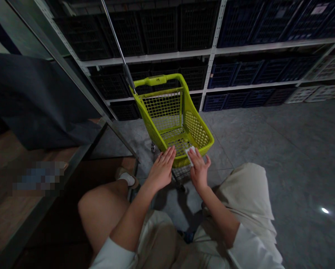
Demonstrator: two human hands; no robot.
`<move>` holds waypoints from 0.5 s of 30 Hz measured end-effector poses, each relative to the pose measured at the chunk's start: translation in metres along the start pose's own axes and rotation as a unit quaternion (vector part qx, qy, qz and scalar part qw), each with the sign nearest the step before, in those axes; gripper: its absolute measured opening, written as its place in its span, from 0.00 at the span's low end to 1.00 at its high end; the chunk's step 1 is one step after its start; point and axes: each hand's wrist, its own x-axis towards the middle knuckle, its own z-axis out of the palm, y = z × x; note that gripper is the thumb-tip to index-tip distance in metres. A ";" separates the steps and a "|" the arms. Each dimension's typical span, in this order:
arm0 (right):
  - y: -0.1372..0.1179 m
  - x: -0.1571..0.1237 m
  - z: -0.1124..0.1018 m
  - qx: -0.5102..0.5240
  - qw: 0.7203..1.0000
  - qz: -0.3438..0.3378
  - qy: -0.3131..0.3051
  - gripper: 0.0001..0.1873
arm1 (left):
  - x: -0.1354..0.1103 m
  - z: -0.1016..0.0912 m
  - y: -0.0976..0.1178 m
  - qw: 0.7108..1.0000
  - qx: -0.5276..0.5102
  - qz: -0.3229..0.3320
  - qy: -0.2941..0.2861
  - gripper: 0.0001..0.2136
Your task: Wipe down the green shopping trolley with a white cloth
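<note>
A small lime-green plastic shopping cart [197,130] with mesh sides stands on a grey tiled floor [271,149], a slim chrome pole [114,37] rising from its far corner. The person's left hand [162,169] is open, with straight fingers resting on the cart's curved near rim [178,161]. The right hand [199,170] is closed on a small white cloth [190,155], pressing it against the same rim just beside the left hand, though the two hands do not touch.

The person's bare knee [103,203] and cream shorts [156,239] fill the lower frame, with a white sock [127,178] beyond the knee, near the cart's wheels. Behind the cart, white perforated metal shelving [212,52] carries rows of black plastic crates [159,30] and navy plastic crates [257,73]. A dark grey cloth [41,101] hangs at the left, above a blurred patch [35,179].
</note>
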 end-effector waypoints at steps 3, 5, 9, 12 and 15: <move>-0.038 -0.006 0.006 0.010 0.997 -0.042 -0.061 0.43 | 0.000 -0.002 0.000 1.000 -0.005 -0.007 -0.010 0.41; -0.046 -0.006 0.006 0.002 0.995 -0.059 -0.085 0.43 | 0.000 -0.004 0.000 1.000 -0.008 -0.013 -0.019 0.39; -0.024 -0.004 -0.005 -0.017 0.986 -0.120 -0.113 0.44 | 0.001 -0.007 -0.001 0.999 -0.005 -0.008 -0.032 0.39; 0.010 0.000 -0.019 -0.039 0.981 -0.154 -0.109 0.45 | 0.001 -0.009 -0.001 1.000 0.002 -0.008 -0.027 0.41; 0.046 0.012 -0.033 -0.061 0.983 -0.152 -0.085 0.44 | 0.001 -0.009 -0.001 1.000 0.000 -0.011 -0.027 0.41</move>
